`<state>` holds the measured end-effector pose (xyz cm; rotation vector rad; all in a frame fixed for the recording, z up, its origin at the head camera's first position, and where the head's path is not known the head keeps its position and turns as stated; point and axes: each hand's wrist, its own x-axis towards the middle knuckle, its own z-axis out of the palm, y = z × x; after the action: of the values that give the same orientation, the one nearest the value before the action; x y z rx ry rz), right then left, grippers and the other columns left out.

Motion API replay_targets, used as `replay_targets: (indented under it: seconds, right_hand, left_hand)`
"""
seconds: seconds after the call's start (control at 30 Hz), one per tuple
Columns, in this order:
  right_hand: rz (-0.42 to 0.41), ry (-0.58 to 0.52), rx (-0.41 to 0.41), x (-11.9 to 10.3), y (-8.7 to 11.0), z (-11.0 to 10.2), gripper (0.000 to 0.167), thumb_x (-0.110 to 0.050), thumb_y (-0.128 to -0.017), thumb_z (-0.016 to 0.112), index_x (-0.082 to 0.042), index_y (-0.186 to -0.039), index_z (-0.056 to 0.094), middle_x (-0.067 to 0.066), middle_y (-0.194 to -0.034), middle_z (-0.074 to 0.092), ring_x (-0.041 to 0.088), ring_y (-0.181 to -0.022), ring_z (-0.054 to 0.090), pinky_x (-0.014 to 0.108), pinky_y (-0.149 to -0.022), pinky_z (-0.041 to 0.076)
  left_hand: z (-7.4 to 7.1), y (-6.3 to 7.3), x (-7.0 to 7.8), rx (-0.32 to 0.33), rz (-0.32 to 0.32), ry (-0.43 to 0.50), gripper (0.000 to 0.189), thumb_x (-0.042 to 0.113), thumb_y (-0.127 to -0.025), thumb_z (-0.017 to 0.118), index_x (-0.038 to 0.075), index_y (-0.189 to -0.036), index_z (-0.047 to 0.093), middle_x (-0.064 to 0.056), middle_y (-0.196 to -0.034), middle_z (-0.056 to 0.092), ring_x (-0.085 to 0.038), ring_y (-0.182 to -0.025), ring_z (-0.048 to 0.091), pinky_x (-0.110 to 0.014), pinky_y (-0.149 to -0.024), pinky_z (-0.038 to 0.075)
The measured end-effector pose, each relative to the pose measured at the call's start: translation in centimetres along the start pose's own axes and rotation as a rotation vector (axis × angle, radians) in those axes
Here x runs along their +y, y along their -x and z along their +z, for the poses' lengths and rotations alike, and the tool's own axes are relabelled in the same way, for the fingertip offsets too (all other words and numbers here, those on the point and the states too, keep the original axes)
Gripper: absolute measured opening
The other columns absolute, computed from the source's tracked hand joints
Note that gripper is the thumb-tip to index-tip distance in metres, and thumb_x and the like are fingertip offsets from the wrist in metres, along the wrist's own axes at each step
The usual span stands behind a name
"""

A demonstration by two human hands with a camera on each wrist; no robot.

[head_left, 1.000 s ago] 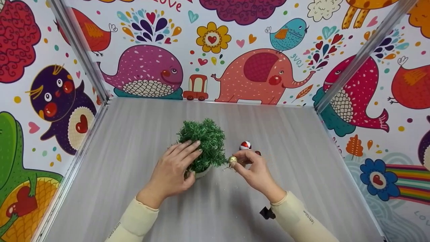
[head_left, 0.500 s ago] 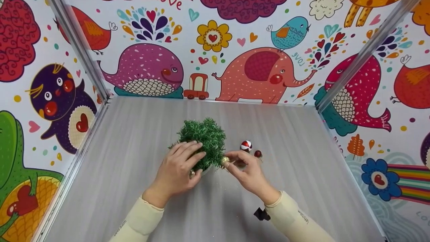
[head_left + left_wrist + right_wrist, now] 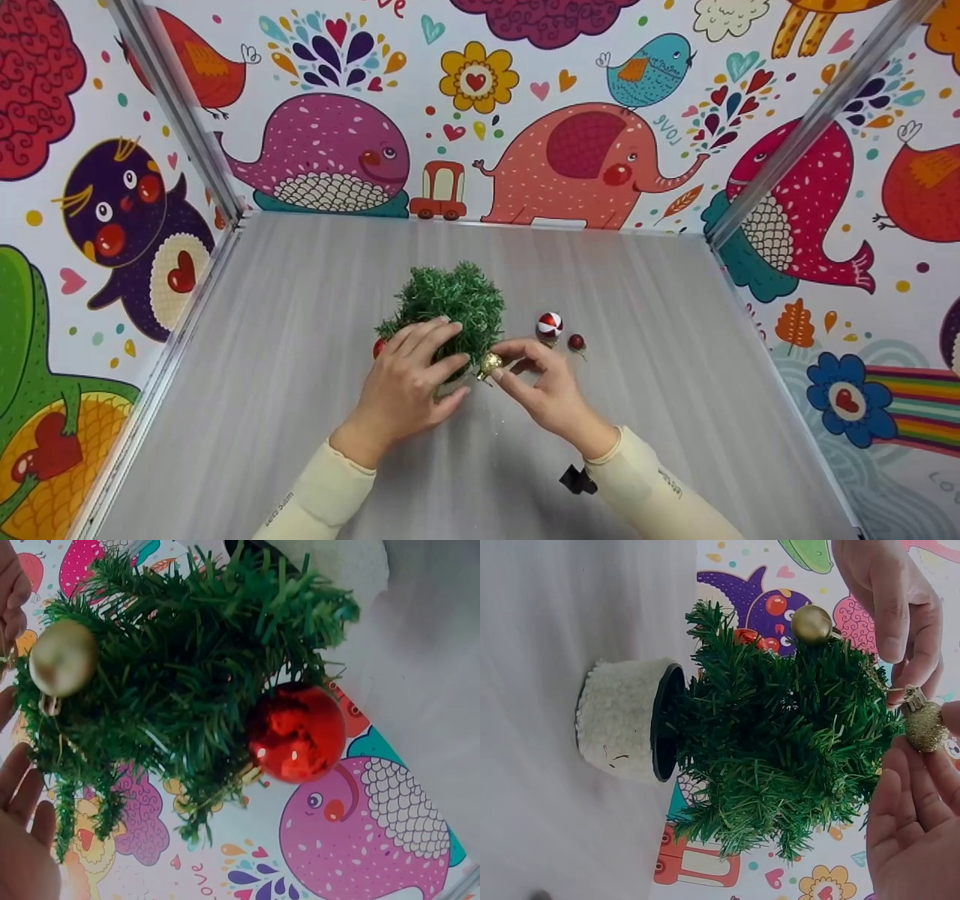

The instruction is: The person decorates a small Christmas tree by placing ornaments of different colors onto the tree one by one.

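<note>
Your right hand (image 3: 546, 384) pinches the glittery bauble (image 3: 928, 727): likely light, brittle; grip its cap (image 3: 913, 698). Left hand (image 3: 405, 382) loosely spread by the tree (image 3: 454, 300).

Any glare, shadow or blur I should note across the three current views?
Head view: soft shadows on the tabletop toward the near side; left wrist view: bright glints on the red ball, picture slightly soft; right wrist view: gold glitter ball fairly crisp, but a dark shape at the bottom edge is too blurred to identify.
</note>
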<state>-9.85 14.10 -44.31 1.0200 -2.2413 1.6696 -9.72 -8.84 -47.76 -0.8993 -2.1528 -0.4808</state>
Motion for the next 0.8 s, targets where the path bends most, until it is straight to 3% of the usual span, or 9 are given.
replay_targets:
  seconds: [0.23, 0.57, 0.8]
  right_hand:
    - [-0.006, -0.028, -0.018, 0.0, 0.0, 0.1, 0.024, 0.01, -0.087, 0.067, 0.007, -0.111, 0.066, 0.016, -0.104, 0.068, 0.022, -0.094, 0.065, 0.036, -0.072, 0.056]
    - [0.0, -0.017, -0.007, 0.6, 0.2, 0.1, 0.024, 0.01, -0.087, 0.066, 0.007, -0.111, 0.066, 0.016, -0.105, 0.068, 0.022, -0.094, 0.065, 0.035, -0.07, 0.055]
    - [-0.013, 0.096, -0.014, 4.6, 1.8, 0.8, 0.033, 0.0, -0.088, 0.071, -0.002, -0.121, 0.063, 0.005, -0.109, 0.066, 0.016, -0.081, 0.061, 0.029, -0.057, 0.05]
  left_hand:
    - [0.1, -0.2, 0.5, -0.06, -0.051, 0.003, 0.024, 0.031, -0.082, 0.079, 0.018, -0.102, 0.08, -0.008, -0.147, 0.049, -0.027, -0.137, 0.043, -0.043, -0.11, 0.034]
    - [0.4, 0.0, 0.5, 0.047, -0.083, 0.086, 0.003, 0.016, -0.077, 0.078, 0.016, -0.079, 0.076, -0.007, -0.135, 0.06, -0.028, -0.131, 0.05, -0.045, -0.106, 0.038]
    - [0.5, 0.0, 0.4, 0.105, -0.068, 0.101, 0.005, 0.014, -0.076, 0.069, 0.015, -0.071, 0.07, -0.008, -0.13, 0.063, -0.028, -0.127, 0.053, -0.047, -0.104, 0.039]
